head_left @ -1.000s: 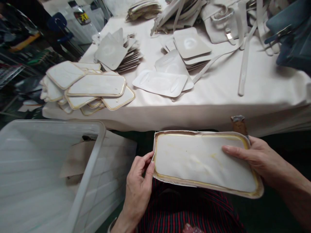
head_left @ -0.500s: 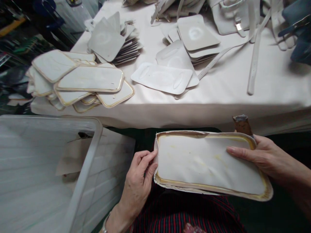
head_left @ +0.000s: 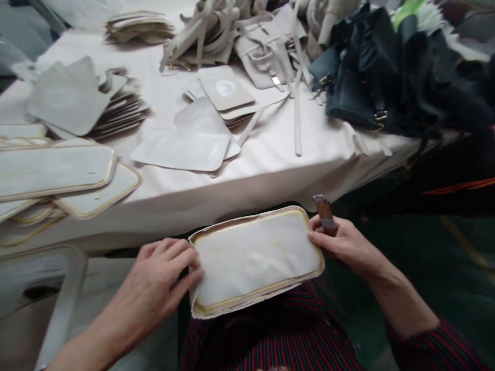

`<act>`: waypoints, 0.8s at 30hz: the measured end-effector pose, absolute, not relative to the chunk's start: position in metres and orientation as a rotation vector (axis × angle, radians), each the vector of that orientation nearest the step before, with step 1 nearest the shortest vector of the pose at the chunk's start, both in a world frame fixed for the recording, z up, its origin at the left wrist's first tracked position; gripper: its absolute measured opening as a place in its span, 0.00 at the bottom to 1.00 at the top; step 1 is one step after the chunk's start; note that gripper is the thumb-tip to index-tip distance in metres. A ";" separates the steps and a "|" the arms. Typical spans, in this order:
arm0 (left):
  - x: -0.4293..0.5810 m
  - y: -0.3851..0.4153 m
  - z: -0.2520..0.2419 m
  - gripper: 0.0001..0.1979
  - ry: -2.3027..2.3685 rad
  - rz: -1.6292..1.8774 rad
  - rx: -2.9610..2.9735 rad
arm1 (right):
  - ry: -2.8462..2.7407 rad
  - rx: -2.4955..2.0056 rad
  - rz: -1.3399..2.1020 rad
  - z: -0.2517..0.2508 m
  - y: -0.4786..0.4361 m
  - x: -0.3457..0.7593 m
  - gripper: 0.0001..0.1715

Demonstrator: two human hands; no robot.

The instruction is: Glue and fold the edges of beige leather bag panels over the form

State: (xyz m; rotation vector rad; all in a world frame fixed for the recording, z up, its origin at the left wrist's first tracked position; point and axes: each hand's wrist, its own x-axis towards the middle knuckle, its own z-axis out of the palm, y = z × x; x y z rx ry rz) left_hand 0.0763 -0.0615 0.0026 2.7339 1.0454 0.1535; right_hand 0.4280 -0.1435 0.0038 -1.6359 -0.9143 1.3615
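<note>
A white rounded-rectangle panel (head_left: 255, 257) with a yellowish glued border lies across my lap, just below the table's front edge. My left hand (head_left: 160, 286) presses its fingers on the panel's left end. My right hand (head_left: 342, 242) holds the panel's right end, and a brown glue-stained brush (head_left: 324, 211) sticks up out of that hand.
The white-covered table (head_left: 270, 170) carries glued-edge panels (head_left: 54, 172) at the left, grey panel stacks (head_left: 77, 100), moulded white pieces (head_left: 185, 149), white straps and bag parts (head_left: 263, 49), and dark blue bags (head_left: 371, 77) at the right. A translucent plastic bin (head_left: 62, 304) stands at my lower left.
The view has swung right and the panel now sits smaller and tilted. My left hand moved from pinching the left edge to lying flat over it. The right hand keeps its hold.
</note>
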 end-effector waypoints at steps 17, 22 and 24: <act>0.242 -0.055 0.013 0.15 0.869 0.213 2.693 | -0.660 -1.620 0.871 -0.047 -0.201 0.378 0.16; 0.249 -0.058 0.007 0.14 0.999 0.305 2.498 | -0.656 -1.631 0.853 -0.046 -0.199 0.379 0.16; 0.252 -0.059 0.006 0.14 1.048 0.327 2.458 | -0.659 -1.641 0.846 -0.047 -0.200 0.379 0.16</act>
